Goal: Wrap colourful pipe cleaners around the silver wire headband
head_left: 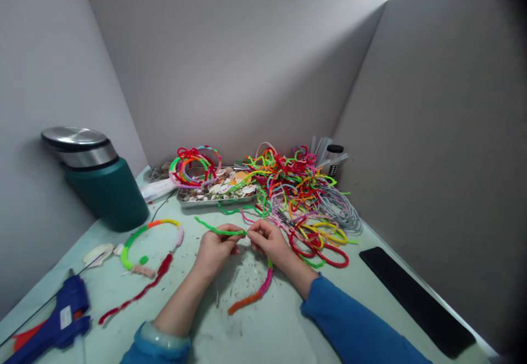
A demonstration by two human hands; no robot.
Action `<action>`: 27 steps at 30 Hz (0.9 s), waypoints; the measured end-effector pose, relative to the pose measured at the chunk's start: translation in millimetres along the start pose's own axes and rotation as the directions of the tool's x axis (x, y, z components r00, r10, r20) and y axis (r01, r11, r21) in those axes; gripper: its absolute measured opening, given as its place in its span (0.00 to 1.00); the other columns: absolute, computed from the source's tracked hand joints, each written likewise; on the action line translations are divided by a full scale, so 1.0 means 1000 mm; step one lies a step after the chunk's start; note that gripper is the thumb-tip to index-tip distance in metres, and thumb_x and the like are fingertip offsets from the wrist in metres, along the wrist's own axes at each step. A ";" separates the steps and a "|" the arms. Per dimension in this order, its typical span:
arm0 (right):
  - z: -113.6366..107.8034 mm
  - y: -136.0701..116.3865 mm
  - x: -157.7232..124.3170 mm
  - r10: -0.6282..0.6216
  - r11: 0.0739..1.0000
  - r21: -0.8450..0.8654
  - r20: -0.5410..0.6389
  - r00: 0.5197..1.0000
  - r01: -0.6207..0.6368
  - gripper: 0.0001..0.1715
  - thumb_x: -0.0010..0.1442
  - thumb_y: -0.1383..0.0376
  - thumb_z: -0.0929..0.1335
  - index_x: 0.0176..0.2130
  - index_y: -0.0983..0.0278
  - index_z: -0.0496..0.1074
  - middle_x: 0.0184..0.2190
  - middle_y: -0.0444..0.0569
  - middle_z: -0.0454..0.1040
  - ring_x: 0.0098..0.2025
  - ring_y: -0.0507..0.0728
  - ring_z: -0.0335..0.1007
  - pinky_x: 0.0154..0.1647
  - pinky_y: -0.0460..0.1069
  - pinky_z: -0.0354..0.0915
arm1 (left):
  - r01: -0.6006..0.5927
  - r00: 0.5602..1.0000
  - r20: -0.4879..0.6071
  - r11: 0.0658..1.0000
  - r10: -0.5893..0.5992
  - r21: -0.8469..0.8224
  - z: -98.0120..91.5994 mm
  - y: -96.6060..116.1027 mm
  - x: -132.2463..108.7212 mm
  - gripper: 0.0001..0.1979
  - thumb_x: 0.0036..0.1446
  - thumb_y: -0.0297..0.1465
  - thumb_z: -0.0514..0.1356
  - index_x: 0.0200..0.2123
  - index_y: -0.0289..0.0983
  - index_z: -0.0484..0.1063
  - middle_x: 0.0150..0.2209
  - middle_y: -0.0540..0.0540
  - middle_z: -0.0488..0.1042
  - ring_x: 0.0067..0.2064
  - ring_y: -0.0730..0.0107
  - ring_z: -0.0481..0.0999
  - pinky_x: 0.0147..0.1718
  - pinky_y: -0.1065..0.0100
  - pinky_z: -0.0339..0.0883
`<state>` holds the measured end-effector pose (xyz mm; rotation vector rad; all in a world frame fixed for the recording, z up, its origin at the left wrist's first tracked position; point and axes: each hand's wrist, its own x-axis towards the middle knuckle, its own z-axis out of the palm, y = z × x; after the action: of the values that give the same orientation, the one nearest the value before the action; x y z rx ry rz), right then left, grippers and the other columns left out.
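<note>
My left hand pinches a bright green pipe cleaner, whose free end sticks out to the left. Right beside it, the fingertips of my right hand are closed at the same spot, where a thin pale end shows. Below my right hand curves a wrapped strand in green, magenta and orange; its upper end is hidden behind that hand. On the table to the left lies a multicoloured wrapped ring with a loose red pipe cleaner trailing from it.
A blue glue gun and a teal bottle stand at the left. Behind my hands are a metal tray of shells, a tangled pipe-cleaner heap, red-handled scissors and grey cord. A black strip lies right.
</note>
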<state>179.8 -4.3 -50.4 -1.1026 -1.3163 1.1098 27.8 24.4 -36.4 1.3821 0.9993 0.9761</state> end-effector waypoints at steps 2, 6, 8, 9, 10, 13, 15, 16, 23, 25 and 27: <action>0.000 0.000 0.000 0.004 1.000 -0.002 0.004 1.000 -0.004 0.10 0.53 0.60 0.66 0.28 0.65 0.64 0.14 0.37 0.63 0.15 0.45 0.52 0.15 0.41 0.49 | 0.021 1.000 -0.003 1.000 -0.021 -0.004 0.001 0.001 0.000 0.10 0.41 0.33 0.62 0.28 0.33 0.73 0.24 0.49 0.74 0.19 0.76 0.68 0.19 0.73 0.63; 0.000 -0.001 0.000 -0.001 1.000 -0.003 -0.013 1.000 0.001 0.09 0.52 0.61 0.66 0.28 0.65 0.65 0.14 0.37 0.62 0.14 0.45 0.51 0.15 0.41 0.47 | 0.085 0.996 0.031 0.992 -0.082 -0.091 0.003 0.004 -0.001 0.13 0.43 0.35 0.61 0.31 0.33 0.69 0.25 0.47 0.75 0.18 0.75 0.69 0.17 0.73 0.62; 0.001 -0.002 0.000 -0.002 1.000 0.000 -0.022 1.000 0.002 0.09 0.52 0.61 0.66 0.28 0.65 0.65 0.14 0.37 0.62 0.15 0.45 0.50 0.15 0.41 0.47 | 0.128 0.991 0.058 0.978 -0.120 -0.165 0.002 0.004 -0.002 0.14 0.45 0.37 0.60 0.33 0.33 0.66 0.26 0.46 0.76 0.17 0.76 0.68 0.16 0.73 0.62; 0.001 -0.002 0.000 -0.002 1.000 0.003 -0.022 1.000 0.002 0.09 0.52 0.61 0.67 0.28 0.65 0.65 0.14 0.37 0.62 0.15 0.45 0.50 0.15 0.41 0.47 | 0.142 0.989 0.069 0.972 -0.131 -0.187 0.001 0.004 -0.002 0.13 0.46 0.37 0.59 0.33 0.34 0.65 0.26 0.47 0.75 0.16 0.77 0.67 0.15 0.74 0.61; 0.001 -0.002 0.000 -0.004 1.000 0.008 -0.021 1.000 0.005 0.09 0.52 0.61 0.67 0.28 0.65 0.65 0.14 0.37 0.62 0.15 0.45 0.51 0.15 0.41 0.48 | 0.152 0.987 0.079 0.968 -0.138 -0.198 0.000 0.004 -0.002 0.13 0.47 0.37 0.58 0.33 0.34 0.65 0.25 0.48 0.75 0.14 0.79 0.65 0.13 0.76 0.59; 0.002 -0.001 -0.001 -0.015 1.000 0.015 -0.013 1.000 0.015 0.10 0.52 0.61 0.67 0.28 0.65 0.65 0.15 0.37 0.62 0.16 0.46 0.53 0.16 0.41 0.49 | 0.172 0.983 0.098 0.964 -0.155 -0.201 -0.001 0.005 -0.002 0.12 0.48 0.36 0.56 0.34 0.33 0.66 0.19 0.51 0.72 0.09 0.85 0.53 0.09 0.78 0.52; 0.002 0.000 -0.001 -0.015 1.000 0.010 -0.009 1.000 0.015 0.10 0.51 0.60 0.67 0.28 0.65 0.65 0.15 0.37 0.62 0.16 0.46 0.54 0.16 0.42 0.50 | 0.195 0.978 0.110 0.958 -0.175 -0.211 -0.001 0.006 -0.002 0.12 0.48 0.37 0.56 0.33 0.33 0.67 0.18 0.53 0.70 0.09 0.86 0.48 0.08 0.77 0.52; 0.001 0.001 -0.001 -0.013 1.000 0.007 -0.004 1.000 0.013 0.11 0.52 0.60 0.67 0.28 0.65 0.65 0.15 0.38 0.62 0.16 0.46 0.54 0.16 0.42 0.50 | 0.202 0.977 0.114 0.955 -0.180 -0.217 -0.001 0.007 -0.002 0.12 0.47 0.37 0.57 0.32 0.33 0.67 0.18 0.54 0.69 0.10 0.86 0.47 0.08 0.77 0.53; -0.002 0.006 0.001 -0.005 0.999 0.036 -0.021 1.000 0.006 0.17 0.58 0.55 0.61 0.37 0.65 0.69 0.27 0.45 0.70 0.20 0.47 0.60 0.18 0.42 0.55 | 0.227 0.969 0.152 0.944 -0.195 -0.240 -0.002 0.007 -0.004 0.14 0.46 0.39 0.59 0.32 0.34 0.69 0.19 0.54 0.69 0.10 0.88 0.47 0.09 0.78 0.53; -0.001 0.006 0.002 -0.031 0.999 0.016 -0.045 0.998 0.032 0.15 0.57 0.56 0.63 0.36 0.65 0.69 0.29 0.45 0.69 0.22 0.48 0.62 0.21 0.43 0.57 | 0.238 0.966 0.157 0.945 -0.206 -0.225 -0.002 0.006 -0.004 0.14 0.46 0.38 0.59 0.32 0.34 0.69 0.19 0.54 0.69 0.10 0.88 0.47 0.09 0.77 0.53; 0.000 0.005 0.001 -0.080 0.996 -0.029 -0.026 0.996 0.079 0.12 0.55 0.58 0.65 0.35 0.64 0.69 0.27 0.44 0.68 0.24 0.48 0.61 0.23 0.43 0.57 | 0.242 0.965 0.154 0.947 -0.212 -0.211 -0.002 0.007 -0.004 0.13 0.45 0.38 0.59 0.31 0.34 0.69 0.19 0.54 0.69 0.10 0.88 0.47 0.09 0.77 0.53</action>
<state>180.0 -3.0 -54.9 -1.0733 -1.3466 1.0172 25.4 20.9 -29.8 1.0976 0.8966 0.7910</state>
